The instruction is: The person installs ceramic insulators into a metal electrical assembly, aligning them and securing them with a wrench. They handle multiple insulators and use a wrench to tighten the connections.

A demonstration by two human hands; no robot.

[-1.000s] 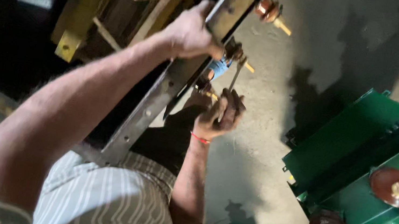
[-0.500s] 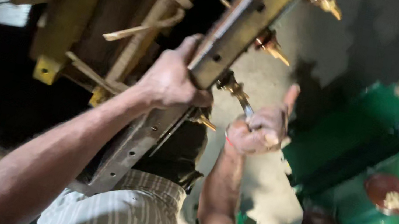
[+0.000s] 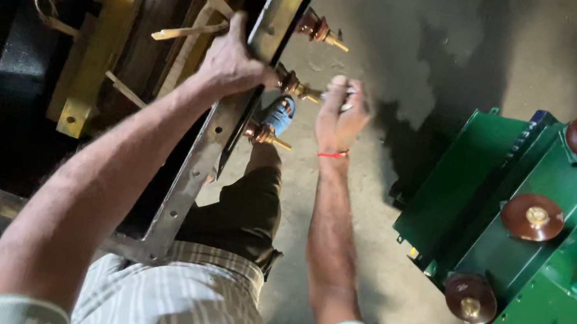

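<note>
Four brown bushings stick out in a row from a grey metal rim (image 3: 204, 171) that runs slantwise through the view, each tipped with a brass stud. Both of the person's hands are at the third one down, the bushing (image 3: 288, 81) near the middle of the view. The left hand (image 3: 231, 63) is curled over the rim just beside that bushing, fingers wrapped round the edge and gripping it, thumb toward the bushing's base. The right hand (image 3: 342, 116) is closed at the end of the brass stud (image 3: 310, 94), fingertips pinched round a small pale thing at the stud's tip; what that thing is cannot be told. A red band (image 3: 332, 154) circles the right wrist. The next bushing (image 3: 262, 134) sits just below, close under the left hand, and two more (image 3: 316, 28) stand higher along the rim. Inside the rim lies a dark tank with a yellow frame (image 3: 101, 34) and brown windings, with thin brass strips jutting out near the left hand. Below the hands, a blue sandal (image 3: 279, 114) rests on the concrete floor (image 3: 437, 38). Well apart on the right lies a green cover (image 3: 564, 258) carrying three large brown discs with brass centres.
</note>
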